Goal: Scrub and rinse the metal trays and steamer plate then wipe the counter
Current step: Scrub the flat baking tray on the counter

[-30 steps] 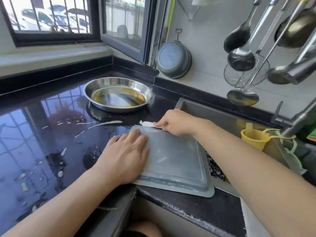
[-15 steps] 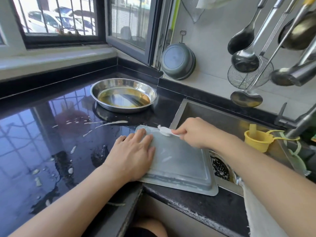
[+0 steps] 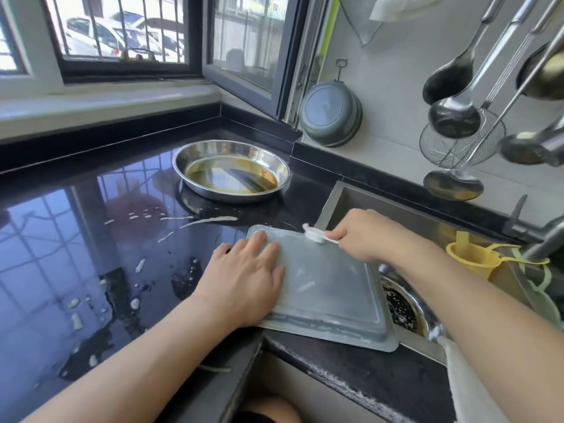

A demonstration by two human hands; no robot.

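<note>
left hand (image 3: pixel 244 282) lies spread on square tray (image 3: pixel 332 294); right hand (image 3: pixel 366 236) pinches white brush (image 3: pixel 314 235).

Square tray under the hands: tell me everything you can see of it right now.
The square tray looks like dull grey metal with rounded corners and a flat rim, lying upside down, filmed with whitish residue. It bridges the black counter edge and the sink. The left hand presses flat on its left side; the right hand holds a small white brush against its far edge.

counter (image 3: pixel 76 270): glossy black | square tray (image 3: pixel 332 288): grey, white-smeared | round tray (image 3: pixel 231 170): silver | strainer (image 3: pixel 471 258): yellow
</note>
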